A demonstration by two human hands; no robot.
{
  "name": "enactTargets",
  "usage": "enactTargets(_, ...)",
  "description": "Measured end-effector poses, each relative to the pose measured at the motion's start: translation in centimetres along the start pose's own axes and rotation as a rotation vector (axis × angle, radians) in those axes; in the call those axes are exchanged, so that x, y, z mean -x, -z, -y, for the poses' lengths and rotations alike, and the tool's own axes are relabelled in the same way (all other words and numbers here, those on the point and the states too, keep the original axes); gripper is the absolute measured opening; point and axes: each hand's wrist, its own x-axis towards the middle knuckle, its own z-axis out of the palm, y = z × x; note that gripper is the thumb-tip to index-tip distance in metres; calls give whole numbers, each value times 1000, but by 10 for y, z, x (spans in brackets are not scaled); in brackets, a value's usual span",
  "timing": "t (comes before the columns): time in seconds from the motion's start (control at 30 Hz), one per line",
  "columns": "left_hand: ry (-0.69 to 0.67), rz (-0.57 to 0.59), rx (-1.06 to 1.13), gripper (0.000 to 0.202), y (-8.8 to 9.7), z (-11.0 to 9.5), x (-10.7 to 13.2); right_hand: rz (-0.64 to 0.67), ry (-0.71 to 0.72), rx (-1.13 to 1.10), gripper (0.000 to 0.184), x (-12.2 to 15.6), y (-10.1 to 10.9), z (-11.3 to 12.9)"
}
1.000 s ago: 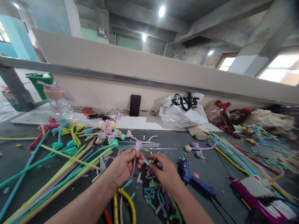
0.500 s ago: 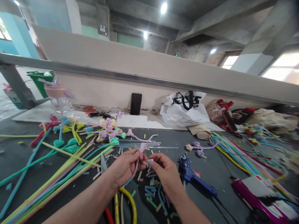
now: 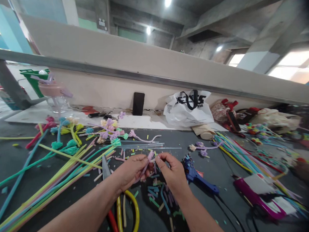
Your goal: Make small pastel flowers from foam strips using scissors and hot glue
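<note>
My left hand (image 3: pixel 133 171) is closed around a pale purple pipe-cleaner flower (image 3: pixel 150 155), its bud poking up past the fingertips and its stem trailing below. Beside it my right hand (image 3: pixel 174 174) pinches a small whitish piece (image 3: pixel 153 160) against the flower's side; the fingers hide most of that piece. Under my left forearm lie scissors with yellow and red handles (image 3: pixel 136 216), the blade showing above the wrist. Short pipe-cleaner offcuts (image 3: pixel 153 192) are scattered below both hands. A blue glue gun (image 3: pixel 201 181) rests just right of my right hand.
Long pipe cleaners (image 3: pixel 52 192) spread across the left, with finished flowers (image 3: pixel 109 128) behind them. Another bundle (image 3: pixel 230 143) lies at right, near a magenta device (image 3: pixel 256 198). A phone (image 3: pixel 138 103), a white bag (image 3: pixel 188 109) and a cup (image 3: pixel 54 94) line the back.
My right hand has come closer to my left, bringing the small whitish piece up to the flower. The flower is now tilted more. The camera view has shifted slightly.
</note>
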Motion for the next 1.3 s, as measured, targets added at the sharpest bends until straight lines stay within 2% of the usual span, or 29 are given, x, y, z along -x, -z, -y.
enactTargets(0.27,7,32,-54,24,1,2,1,52,-17,15,17,0,1,1)
enactTargets(0.47,24,28,-92,25,0,1,1,42,-9,51,16,0,0,2)
enactTargets(0.83,0,35,-249,30,2,0,1,-6,112,108,12,-2,0,1)
enactTargets(1.3,18,25,-240,32,2,1,1,-113,194,85,6,0,-5,1)
